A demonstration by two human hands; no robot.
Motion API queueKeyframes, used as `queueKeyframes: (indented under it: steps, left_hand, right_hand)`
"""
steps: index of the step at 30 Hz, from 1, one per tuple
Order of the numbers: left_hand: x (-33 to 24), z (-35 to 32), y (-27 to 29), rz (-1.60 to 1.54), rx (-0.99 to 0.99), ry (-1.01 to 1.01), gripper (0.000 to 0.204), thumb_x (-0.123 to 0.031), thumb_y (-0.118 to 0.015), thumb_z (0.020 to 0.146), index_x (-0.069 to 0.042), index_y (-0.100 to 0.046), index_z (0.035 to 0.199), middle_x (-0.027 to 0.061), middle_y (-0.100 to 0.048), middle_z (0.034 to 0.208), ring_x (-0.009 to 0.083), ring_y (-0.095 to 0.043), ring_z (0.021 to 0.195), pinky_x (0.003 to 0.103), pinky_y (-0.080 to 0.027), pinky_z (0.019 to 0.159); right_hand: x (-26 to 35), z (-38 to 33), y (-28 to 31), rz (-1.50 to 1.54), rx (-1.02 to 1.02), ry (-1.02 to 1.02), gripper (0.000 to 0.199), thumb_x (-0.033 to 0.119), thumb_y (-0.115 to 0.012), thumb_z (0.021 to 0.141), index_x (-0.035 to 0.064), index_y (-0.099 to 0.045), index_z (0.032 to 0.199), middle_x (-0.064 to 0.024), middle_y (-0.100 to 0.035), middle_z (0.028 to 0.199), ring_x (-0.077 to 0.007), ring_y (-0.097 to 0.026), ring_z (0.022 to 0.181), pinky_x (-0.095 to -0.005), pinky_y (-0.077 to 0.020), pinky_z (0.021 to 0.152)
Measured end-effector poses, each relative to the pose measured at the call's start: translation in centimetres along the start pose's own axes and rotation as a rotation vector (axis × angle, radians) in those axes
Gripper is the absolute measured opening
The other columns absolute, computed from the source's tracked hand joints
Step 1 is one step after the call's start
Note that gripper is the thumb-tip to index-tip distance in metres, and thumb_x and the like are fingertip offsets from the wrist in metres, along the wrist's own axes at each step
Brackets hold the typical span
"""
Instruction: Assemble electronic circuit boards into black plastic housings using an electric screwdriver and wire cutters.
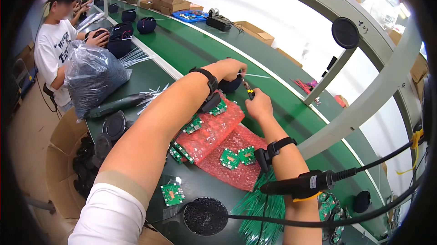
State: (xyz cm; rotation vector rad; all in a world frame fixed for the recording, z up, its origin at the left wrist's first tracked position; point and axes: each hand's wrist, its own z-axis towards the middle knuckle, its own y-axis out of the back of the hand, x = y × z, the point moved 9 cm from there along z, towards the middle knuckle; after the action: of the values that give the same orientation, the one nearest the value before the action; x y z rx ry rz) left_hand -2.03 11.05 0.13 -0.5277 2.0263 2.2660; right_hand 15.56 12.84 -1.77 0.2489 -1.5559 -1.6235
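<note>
My left hand reaches across the green bench and pinches a thin white cable tie above a round black part. My right hand grips small cutters with a yellow-and-black handle, their tip pointing up at the tie just below my left fingers. Both wrists wear black straps. Under my forearms lie red bubble-wrap sheets with several small green circuit boards on them.
A black soldering-type tool with cable lies by my right elbow, over a bundle of green ties. A black round disc, an electric screwdriver and a grey plastic bag sit left. A person in a white shirt works further along.
</note>
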Motion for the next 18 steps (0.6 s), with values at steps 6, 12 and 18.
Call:
queueKeyframes:
  steps: [6, 12, 18]
  left_hand:
    - [-1.2, 0.0, -0.3, -0.028, -0.021, -0.033, 0.052, 0.005, -0.075, 0.076, -0.02, -0.066, 0.121, 0.0106, -0.073, 0.107, 0.0329, -0.071, 0.104, 0.046, -0.055, 0.081]
    - [-2.4, -0.3, -0.3, -0.066, -0.016, -0.051, 0.053, 0.006, -0.072, 0.076, -0.02, -0.065, 0.121, 0.0092, -0.075, 0.106, 0.0337, -0.071, 0.104, 0.046, -0.055, 0.081]
    - [-2.3, 0.0, -0.5, -0.074, -0.018, -0.044, 0.056, 0.005, -0.077, 0.074, -0.019, -0.065, 0.124, 0.0093, -0.075, 0.109, 0.0335, -0.071, 0.107, 0.046, -0.055, 0.083]
  right_hand:
    - [-0.6, 0.8, -0.8, 0.013, -0.04, -0.011, 0.047, 0.024, -0.072, 0.086, 0.0067, -0.066, 0.13, -0.0234, -0.074, 0.115, -0.0422, -0.07, 0.111, -0.0526, -0.0553, 0.096]
    - [-0.6, 1.2, -1.1, 0.032, -0.022, -0.04, 0.049, 0.026, -0.072, 0.087, 0.009, -0.065, 0.133, -0.0231, -0.073, 0.118, -0.0415, -0.069, 0.114, -0.0518, -0.0551, 0.096]
    - [-2.0, 0.2, -1.1, 0.022, -0.047, -0.076, 0.05, 0.027, -0.073, 0.087, 0.0092, -0.065, 0.134, -0.0226, -0.073, 0.119, -0.0413, -0.069, 0.114, -0.0515, -0.0547, 0.097]
